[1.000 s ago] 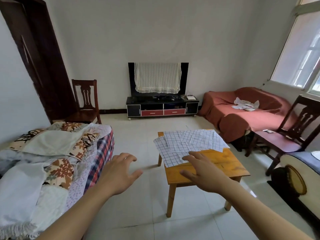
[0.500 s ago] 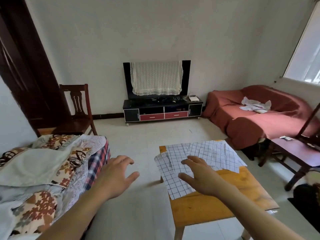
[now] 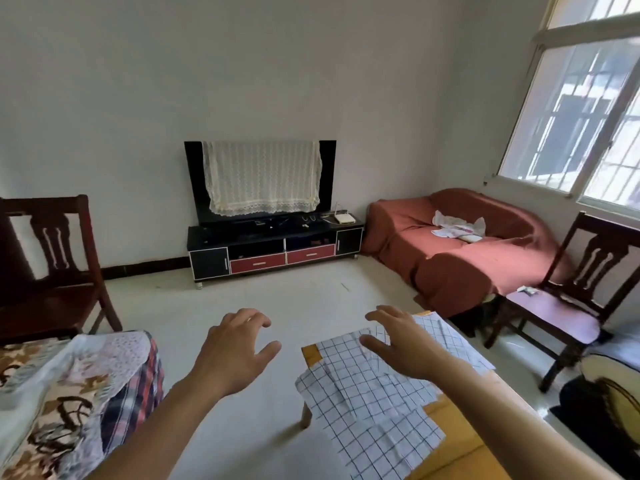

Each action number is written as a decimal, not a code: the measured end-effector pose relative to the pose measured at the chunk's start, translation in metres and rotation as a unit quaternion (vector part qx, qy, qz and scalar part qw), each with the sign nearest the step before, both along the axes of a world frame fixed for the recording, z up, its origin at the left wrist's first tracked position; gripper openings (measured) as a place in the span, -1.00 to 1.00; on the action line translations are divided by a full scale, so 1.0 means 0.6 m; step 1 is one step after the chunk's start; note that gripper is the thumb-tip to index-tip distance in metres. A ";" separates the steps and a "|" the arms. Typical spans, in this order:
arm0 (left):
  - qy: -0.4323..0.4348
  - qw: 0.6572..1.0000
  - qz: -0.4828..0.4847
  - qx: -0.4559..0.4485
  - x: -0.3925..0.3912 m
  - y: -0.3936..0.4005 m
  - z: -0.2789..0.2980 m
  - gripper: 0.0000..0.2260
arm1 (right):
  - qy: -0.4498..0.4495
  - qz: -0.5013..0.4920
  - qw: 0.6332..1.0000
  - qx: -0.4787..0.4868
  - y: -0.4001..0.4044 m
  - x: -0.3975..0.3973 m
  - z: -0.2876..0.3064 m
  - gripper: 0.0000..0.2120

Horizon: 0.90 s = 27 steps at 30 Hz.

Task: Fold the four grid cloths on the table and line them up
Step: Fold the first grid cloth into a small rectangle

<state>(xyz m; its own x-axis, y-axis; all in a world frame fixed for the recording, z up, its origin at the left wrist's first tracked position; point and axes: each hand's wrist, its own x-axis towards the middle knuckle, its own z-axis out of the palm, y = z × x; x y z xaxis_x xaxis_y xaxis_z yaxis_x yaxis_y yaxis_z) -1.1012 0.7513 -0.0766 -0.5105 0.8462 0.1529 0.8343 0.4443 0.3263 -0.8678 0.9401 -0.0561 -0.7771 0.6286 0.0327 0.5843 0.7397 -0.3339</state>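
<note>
Ahead of you a red-covered sofa (image 3: 460,251) fills the far right corner under the window, and a black TV stand (image 3: 275,249) sits against the back wall, its screen draped in a lace cover (image 3: 262,178). A dark wooden chair (image 3: 568,299) stands to your right, another (image 3: 45,268) to your left behind a bed piled with patterned blankets (image 3: 69,393).

The wooden table (image 3: 450,455) is at lower right. The grid cloths (image 3: 374,403) lie on it unfolded, overlapping in a loose heap that covers its far end and hangs over its left edge; you cannot count them apart from here.

Your right hand (image 3: 403,344) hovers over the far part of the heap, fingers spread wide and slightly bent, holding nothing; whether the fingertips touch the cloth cannot be told. Your left hand (image 3: 235,351) is out over the floor, left of the table's far left corner, also spread wide and holding nothing.
</note>
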 end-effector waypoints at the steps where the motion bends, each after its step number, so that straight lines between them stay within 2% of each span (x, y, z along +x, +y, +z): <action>1: -0.006 1.000 -0.004 0.004 -0.028 0.012 -0.001 -0.61 | -0.003 -0.006 1.000 0.002 0.010 -0.021 -0.002 -0.31; 4: -0.019 1.000 -0.022 0.001 -0.098 0.042 -0.012 -0.62 | -0.021 -0.017 1.000 0.004 0.038 -0.077 -0.018 -0.45; 7: -0.019 0.999 -0.031 -0.013 -0.176 0.080 -0.025 -0.62 | -0.033 -0.033 0.999 -0.008 0.080 -0.146 -0.033 -0.46; 11: -0.010 0.999 -0.035 -0.027 -0.284 0.157 -0.043 -0.63 | -0.007 -0.038 0.999 -0.011 0.152 -0.252 -0.060 -0.46; 20: 0.018 0.992 -0.093 -0.082 -0.485 0.402 -0.043 -0.66 | 0.035 -0.104 0.991 -0.075 0.371 -0.456 -0.142 -0.44; 27: -0.004 0.980 -0.185 -0.074 -0.587 0.603 -0.049 -0.67 | 0.038 -0.183 0.979 -0.086 0.493 -0.510 -0.148 -0.46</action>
<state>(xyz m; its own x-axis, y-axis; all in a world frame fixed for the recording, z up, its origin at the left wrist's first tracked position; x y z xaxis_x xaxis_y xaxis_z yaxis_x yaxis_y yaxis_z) -1.4533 1.1134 -0.1059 -0.1653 0.9862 0.0117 0.9448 0.1549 0.2888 -1.1741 1.2357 -0.1449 -0.4987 0.8654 -0.0481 0.7678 0.4153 -0.4879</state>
